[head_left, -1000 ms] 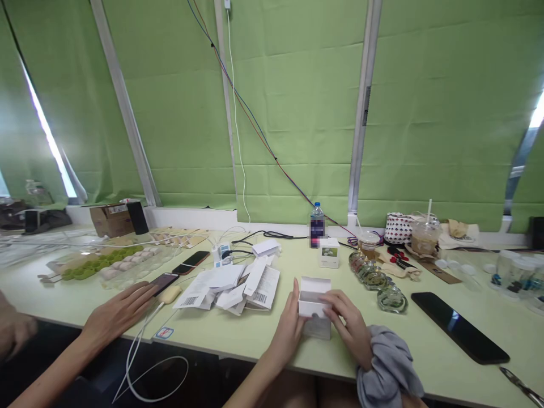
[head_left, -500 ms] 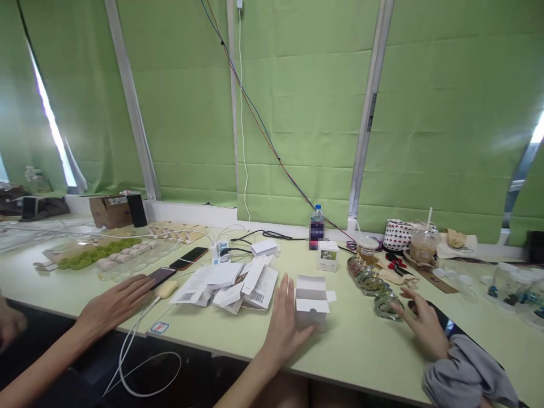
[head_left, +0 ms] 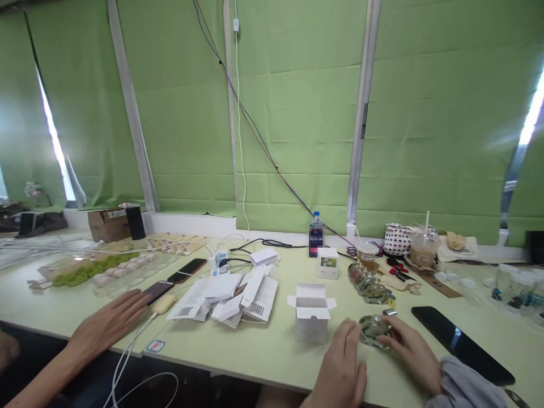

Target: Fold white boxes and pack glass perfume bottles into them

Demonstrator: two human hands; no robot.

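My right hand (head_left: 410,347), in a grey sleeve, has its thumb and fingers on a clear, greenish, round glass-like piece (head_left: 373,331) at the front right of the table. Beside that piece is my left hand (head_left: 343,357), holding nothing, its fingers stretched out; whether it touches the piece I cannot tell. A white box (head_left: 312,323) stands upright with its flaps up, just beyond my left hand. More round glassy pieces (head_left: 368,283) sit in a row behind. A closed white box (head_left: 328,264) with a green picture stands farther back.
Flattened white packaging (head_left: 229,294) lies left of centre. Another person's hand (head_left: 113,317) rests by a phone (head_left: 158,292). A dark tablet-like slab (head_left: 461,343) lies at right. Behind stand a bottle (head_left: 315,235) and drink cups (head_left: 423,249).
My left hand has left the open box and moved right. My right hand has drawn one glassy piece away from the row, towards me and slightly left. The view has tilted slightly.
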